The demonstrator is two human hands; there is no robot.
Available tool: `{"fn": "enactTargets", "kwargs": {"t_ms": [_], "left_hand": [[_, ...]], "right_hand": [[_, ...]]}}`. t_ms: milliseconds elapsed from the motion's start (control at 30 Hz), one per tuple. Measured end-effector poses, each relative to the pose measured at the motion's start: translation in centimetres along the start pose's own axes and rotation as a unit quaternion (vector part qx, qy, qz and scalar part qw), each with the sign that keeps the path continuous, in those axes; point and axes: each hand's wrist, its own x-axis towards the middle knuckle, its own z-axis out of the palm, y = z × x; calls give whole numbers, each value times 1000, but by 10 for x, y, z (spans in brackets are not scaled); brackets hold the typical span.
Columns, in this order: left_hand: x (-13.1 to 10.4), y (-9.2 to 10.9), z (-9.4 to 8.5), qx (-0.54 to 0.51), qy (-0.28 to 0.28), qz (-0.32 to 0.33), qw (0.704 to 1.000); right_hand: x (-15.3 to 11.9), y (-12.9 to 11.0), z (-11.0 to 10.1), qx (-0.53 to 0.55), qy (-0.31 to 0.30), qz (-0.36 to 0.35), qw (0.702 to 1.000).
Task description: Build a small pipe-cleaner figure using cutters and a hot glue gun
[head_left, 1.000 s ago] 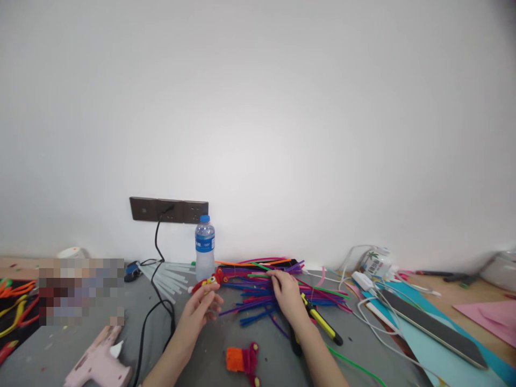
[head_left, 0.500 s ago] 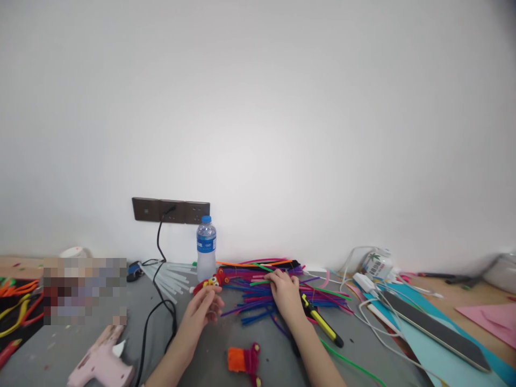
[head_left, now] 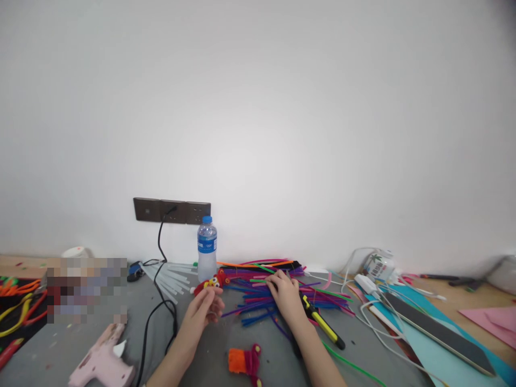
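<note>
Colourful pipe cleaners [head_left: 258, 301] lie in a loose pile against the wall. Over that pile is my right hand [head_left: 284, 290], its fingers bent down onto the strands; whether it grips one is hidden. My left hand [head_left: 207, 306] is raised left of the pile with curled fingers, and what it may hold is too small to tell. Just behind it a red and yellow figure with round eyes [head_left: 217, 280] lies by the water bottle [head_left: 207, 244]. An orange and magenta pipe-cleaner piece [head_left: 243, 361] rests on the grey table near the front, between my forearms.
A pink glue gun [head_left: 102, 360] and black cable [head_left: 145, 333] are at the left, with clear glue sticks [head_left: 167, 279] behind. A yellow-black cutter [head_left: 326, 325] lies beside my right forearm. White cables, a long dark device [head_left: 439, 333] and coloured paper cover the right.
My right hand has shifted very slightly over the pipe cleaners. The view has moved a little; my left hand keeps nearly the same pose.
</note>
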Motion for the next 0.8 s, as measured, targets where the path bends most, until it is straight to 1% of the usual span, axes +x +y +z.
{"fn": "enactTargets", "kwargs": {"t_ms": [100,200,333,467,667,800], "left_hand": [[0,0,0,9,2,8,1000],[-3,3,3,34,-7,25,999],[-7,6,6,48,-18,28,998],[-4,4,5,47,-18,33,998],[-2,2,2,54,-20,40,998],[-5,4,3,49,-19,33,998]], "right_hand": [[1,0,1,3,-5,13,1000],[1,1,1,10,-15,17,1000],[-1,4,-3,36,-32,5,999],[-3,5,-7,66,-37,-9,997],[0,0,-7,94,8,8,996],[2,-10,-22,145,64,-5,987]]}}
